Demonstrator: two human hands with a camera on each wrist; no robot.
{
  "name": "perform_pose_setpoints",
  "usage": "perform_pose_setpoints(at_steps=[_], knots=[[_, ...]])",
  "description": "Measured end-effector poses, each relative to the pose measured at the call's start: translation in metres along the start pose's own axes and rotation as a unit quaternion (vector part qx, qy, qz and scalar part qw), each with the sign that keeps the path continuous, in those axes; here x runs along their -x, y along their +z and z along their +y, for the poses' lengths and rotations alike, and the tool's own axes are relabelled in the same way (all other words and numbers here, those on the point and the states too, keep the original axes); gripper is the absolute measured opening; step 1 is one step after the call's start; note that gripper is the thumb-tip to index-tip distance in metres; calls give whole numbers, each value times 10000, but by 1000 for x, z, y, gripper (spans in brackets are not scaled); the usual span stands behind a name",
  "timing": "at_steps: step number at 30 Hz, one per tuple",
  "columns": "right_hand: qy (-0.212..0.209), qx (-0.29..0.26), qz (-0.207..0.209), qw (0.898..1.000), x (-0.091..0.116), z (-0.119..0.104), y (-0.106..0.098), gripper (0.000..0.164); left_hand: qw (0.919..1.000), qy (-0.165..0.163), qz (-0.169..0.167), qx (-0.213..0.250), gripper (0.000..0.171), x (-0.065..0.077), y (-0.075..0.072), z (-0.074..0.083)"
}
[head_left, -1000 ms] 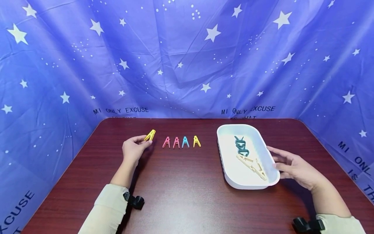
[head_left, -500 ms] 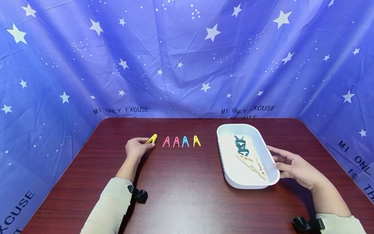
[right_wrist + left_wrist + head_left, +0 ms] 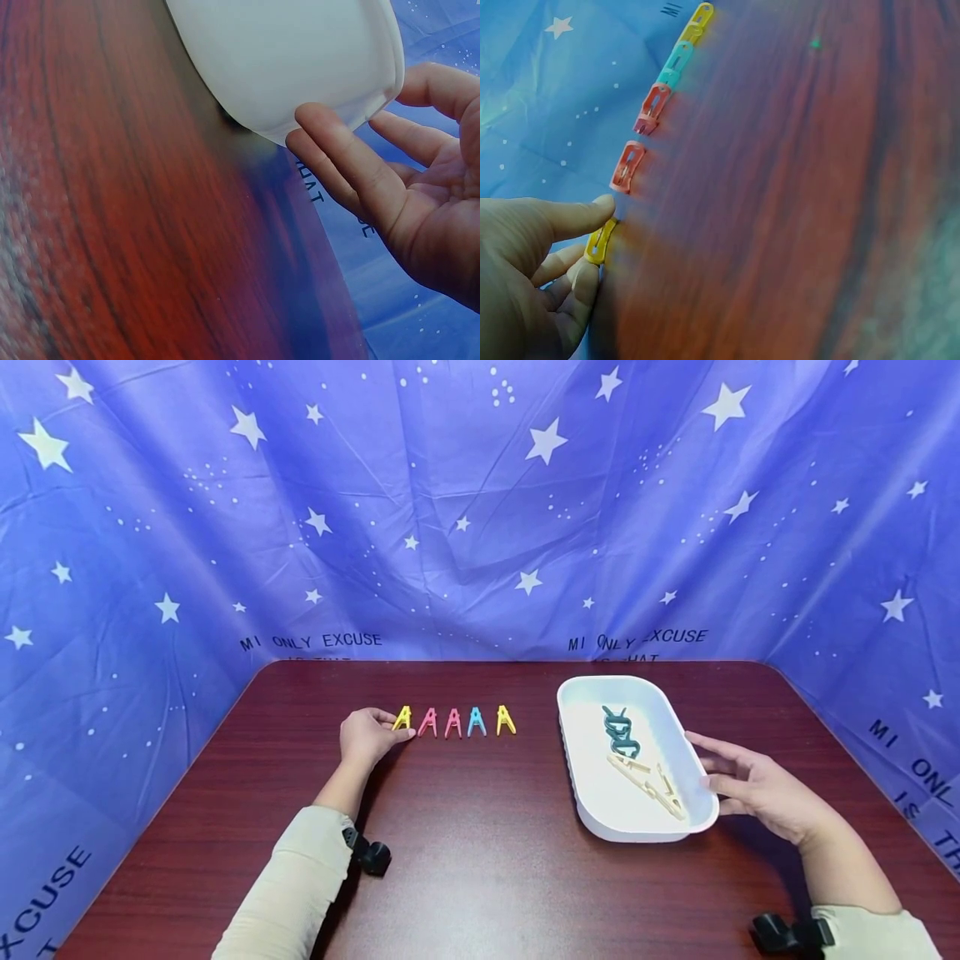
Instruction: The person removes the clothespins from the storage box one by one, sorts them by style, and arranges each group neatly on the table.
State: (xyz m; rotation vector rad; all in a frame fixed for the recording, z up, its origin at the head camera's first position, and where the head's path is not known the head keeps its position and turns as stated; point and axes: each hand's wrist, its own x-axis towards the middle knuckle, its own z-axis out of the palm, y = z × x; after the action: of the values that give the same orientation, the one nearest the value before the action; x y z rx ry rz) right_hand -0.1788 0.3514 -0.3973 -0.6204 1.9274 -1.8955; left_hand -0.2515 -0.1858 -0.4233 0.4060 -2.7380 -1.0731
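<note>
My left hand [image 3: 367, 739] pinches a yellow clothespin [image 3: 402, 718] upright at the left end of a row. In the left wrist view this yellow clothespin [image 3: 600, 241] sits between the thumb and the fingers. Two pink clothespins, the nearer one [image 3: 428, 723] close beside the thumb, then a blue clothespin [image 3: 476, 722] and another yellow clothespin [image 3: 506, 720], stand to its right. On the far side of the table, my right hand [image 3: 765, 793] touches the right wall of a white tray [image 3: 637, 837] with extended fingers [image 3: 345, 150].
Inside the tray lie dark green clips [image 3: 621, 732] and beige clothespins [image 3: 648, 787], partly overlapping. The tray stands on a dark red wooden table [image 3: 465, 860]. A blue star-patterned curtain [image 3: 465, 552] hangs behind the table and along both sides.
My left hand has carried the yellow clothespin right and lowered it to the left end of the row, turning it from tilted to upright. The right hand and tray have stayed put.
</note>
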Motion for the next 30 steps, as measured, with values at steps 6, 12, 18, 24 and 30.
perform_pose_setpoints(at_steps=[6, 12, 18, 24, 30], knots=[[55, 71, 86, 9999, 1, -2, 0, 60, 9996, 55, -59, 266, 43, 0, -2, 0], [136, 188, 207, 9995, 1, -3, 0, 60, 9969, 422, -114, 658, 41, 0, -5, -3], [113, 205, 182, 9996, 2, -2, -1, 60, 9924, 958, -78, 764, 38, 1, -10, -2], [-1, -39, -32, 10000, 1, 0, -2, 62, 9880, 1194, -213, 951, 39, 6, -13, 10], [5, -29, -39, 10000, 0, 1, -1, 62, 9825, 1401, -437, 1146, 41, 11, -11, 26]])
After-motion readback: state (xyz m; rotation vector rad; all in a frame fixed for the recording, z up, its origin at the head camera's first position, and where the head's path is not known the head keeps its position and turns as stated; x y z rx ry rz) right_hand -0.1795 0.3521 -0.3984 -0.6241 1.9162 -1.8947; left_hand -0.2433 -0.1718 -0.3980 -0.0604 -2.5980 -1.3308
